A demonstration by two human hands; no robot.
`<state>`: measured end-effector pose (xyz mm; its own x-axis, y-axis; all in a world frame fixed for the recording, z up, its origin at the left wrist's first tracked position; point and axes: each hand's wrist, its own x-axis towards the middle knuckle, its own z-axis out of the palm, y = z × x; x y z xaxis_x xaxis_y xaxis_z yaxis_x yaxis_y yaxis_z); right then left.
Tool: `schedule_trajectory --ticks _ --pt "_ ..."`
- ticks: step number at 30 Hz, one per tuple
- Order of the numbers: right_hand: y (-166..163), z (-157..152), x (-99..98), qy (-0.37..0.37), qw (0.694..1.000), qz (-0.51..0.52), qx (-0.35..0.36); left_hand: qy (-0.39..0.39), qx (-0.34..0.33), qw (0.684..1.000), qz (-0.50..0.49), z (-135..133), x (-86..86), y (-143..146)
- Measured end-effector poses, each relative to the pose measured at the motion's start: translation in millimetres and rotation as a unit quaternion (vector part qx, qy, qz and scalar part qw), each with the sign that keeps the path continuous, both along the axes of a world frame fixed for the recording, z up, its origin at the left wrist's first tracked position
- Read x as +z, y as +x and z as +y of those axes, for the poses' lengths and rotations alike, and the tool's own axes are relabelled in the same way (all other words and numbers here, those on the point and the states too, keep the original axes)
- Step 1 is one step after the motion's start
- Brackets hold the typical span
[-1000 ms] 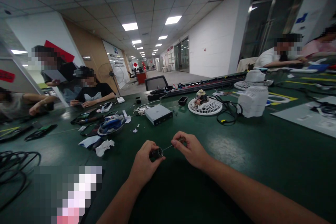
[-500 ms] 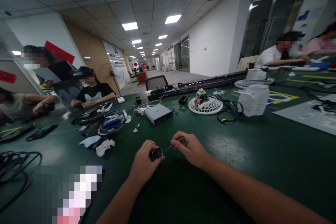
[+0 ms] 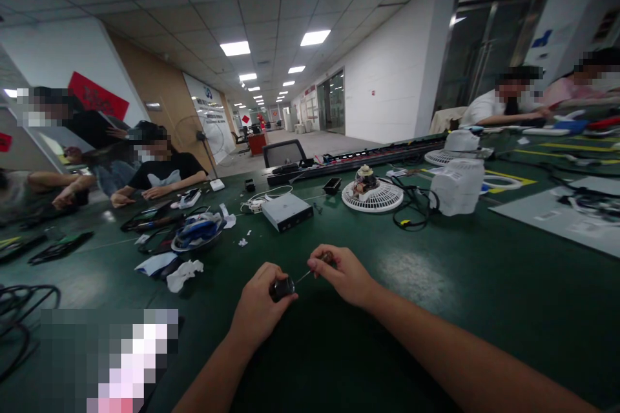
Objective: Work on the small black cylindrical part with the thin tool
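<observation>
Low over the green table [image 3: 349, 258], my left hand [image 3: 259, 300] is closed round a small dark cylindrical part [image 3: 283, 288], its round end turned to the right. My right hand [image 3: 341, 271] grips a screwdriver [image 3: 306, 274] by the handle, which the fingers partly cover. The thin shaft slants down and left to the cylinder's end face. Whether the tip touches the face or sits in it, I cannot tell.
Beyond my hands stand a grey box-shaped drive [image 3: 289, 211], a white fan grille with a motor [image 3: 372, 197] and a white plastic housing [image 3: 456, 187]. Crumpled white tissue [image 3: 184, 275] and a blue-and-white bundle [image 3: 197, 229] lie left. Several people sit or stand around the table.
The whole view has shifted slightly, so table items appear further left. Both hands keep their grips, and the cylinder's end face looks turned a little more to the side.
</observation>
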<state>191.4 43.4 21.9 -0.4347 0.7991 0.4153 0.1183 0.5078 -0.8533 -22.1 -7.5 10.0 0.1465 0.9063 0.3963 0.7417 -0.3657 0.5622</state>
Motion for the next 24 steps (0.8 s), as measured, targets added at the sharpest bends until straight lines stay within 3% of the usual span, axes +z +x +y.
schedule_trajectory --ticks 9,16,20,24 --pt "0 8 -7.1 -0.055 0.997 0.052 0.022 -0.010 0.028 1.000 -0.009 0 1.5 0" --pt "-1 11 -11.5 -0.072 0.996 0.052 0.022 -0.009 0.002 1.000 0.005 -1 1.0 2" --pt "-1 7 -9.3 -0.021 0.999 0.038 -0.030 0.003 0.020 1.000 0.022 -1 2.6 1" --pt "5 3 -0.8 0.128 0.983 0.057 -0.121 0.024 0.031 0.998 0.040 1 2.9 -2"
